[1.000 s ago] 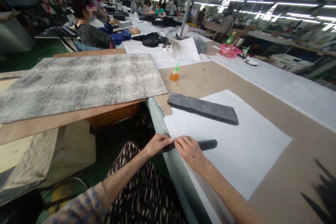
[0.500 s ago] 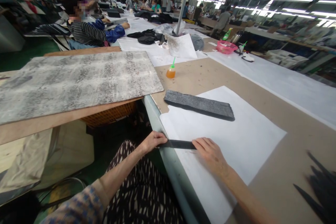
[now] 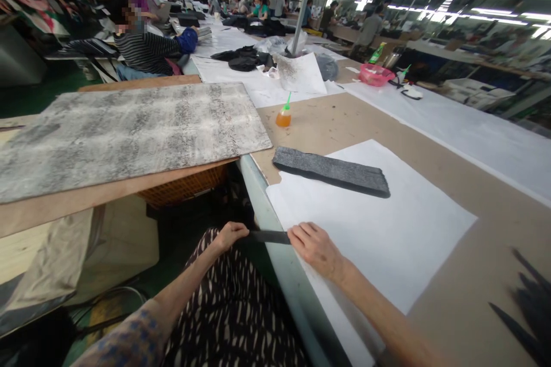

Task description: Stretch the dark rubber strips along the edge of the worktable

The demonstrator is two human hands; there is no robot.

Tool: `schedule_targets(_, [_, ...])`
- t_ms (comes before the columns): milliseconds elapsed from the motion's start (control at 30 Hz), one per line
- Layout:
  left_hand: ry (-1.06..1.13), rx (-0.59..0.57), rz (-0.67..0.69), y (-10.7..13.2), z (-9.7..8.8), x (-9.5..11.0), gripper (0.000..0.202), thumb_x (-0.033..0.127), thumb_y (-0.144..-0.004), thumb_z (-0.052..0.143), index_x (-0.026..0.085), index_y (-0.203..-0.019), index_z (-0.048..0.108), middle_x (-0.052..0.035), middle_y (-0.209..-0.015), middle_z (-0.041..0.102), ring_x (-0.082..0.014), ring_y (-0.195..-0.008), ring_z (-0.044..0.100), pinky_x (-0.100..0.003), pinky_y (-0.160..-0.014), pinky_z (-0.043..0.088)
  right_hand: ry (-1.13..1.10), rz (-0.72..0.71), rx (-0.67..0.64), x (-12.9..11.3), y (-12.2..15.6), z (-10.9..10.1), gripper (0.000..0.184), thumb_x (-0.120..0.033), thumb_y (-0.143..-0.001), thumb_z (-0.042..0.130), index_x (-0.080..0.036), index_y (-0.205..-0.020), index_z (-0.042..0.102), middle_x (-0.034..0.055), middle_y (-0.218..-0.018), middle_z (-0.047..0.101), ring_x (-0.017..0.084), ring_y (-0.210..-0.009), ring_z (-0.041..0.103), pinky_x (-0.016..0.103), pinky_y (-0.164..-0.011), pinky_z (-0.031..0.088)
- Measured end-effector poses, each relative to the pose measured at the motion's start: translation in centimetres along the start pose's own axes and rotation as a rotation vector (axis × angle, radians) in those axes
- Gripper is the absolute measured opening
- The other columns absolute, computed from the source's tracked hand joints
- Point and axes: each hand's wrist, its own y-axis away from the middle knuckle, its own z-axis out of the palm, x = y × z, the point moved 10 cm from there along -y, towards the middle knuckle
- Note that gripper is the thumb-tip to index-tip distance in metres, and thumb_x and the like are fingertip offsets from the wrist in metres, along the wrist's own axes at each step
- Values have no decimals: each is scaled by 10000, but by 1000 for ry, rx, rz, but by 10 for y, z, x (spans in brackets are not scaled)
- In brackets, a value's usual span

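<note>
A narrow dark strip (image 3: 267,236) spans the table's near edge, held at both ends. My left hand (image 3: 230,235) pinches its left end out past the edge, above my patterned lap. My right hand (image 3: 313,246) is closed on the strip's right end and rests on a white paper sheet (image 3: 400,229). Farther back on that sheet lies a long grey felt pad (image 3: 330,170).
An orange glue bottle with a green tip (image 3: 284,114) stands behind the pad. A mottled grey board (image 3: 124,132) lies on a side table to the left, over an orange basket (image 3: 185,188). Dark pointed pieces (image 3: 523,309) lie at the right. Other people work at the far tables.
Both hands have drawn the dark strip leftward off the paper: my left hand has gone out past the table edge, and less of the strip shows on the sheet.
</note>
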Motion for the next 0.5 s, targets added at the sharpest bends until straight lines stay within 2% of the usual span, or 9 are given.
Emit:
schedule_targets(133, [5, -22, 3, 6, -2, 1, 279, 406, -655, 613, 129, -613, 618, 22, -566, 525, -117, -572, 453, -230, -574, 337, -19, 68, 43, 17, 20, -10, 246, 7, -835, 397, -87, -949, 594, 66, -793, 559, 161, -758, 485, 304, -666, 407])
schedule_targets(233, [-6, -38, 5, 2, 2, -3, 289, 411, -661, 606, 125, -620, 616, 19, -569, 523, -119, -578, 456, -230, -579, 347, -13, 71, 51, 21, 25, -12, 249, 16, -826, 407, -83, -947, 601, 69, -792, 567, 166, -761, 491, 308, -671, 411])
schedule_targets(500, [-93, 5, -9, -18, 1, -28, 305, 435, -638, 589, 134, -595, 604, 21, -563, 524, -123, -562, 461, -236, -568, 359, 35, -6, -5, 1, 5, 1, 197, -37, -819, 472, -96, -958, 599, 59, -841, 566, 159, -735, 476, 307, -638, 408])
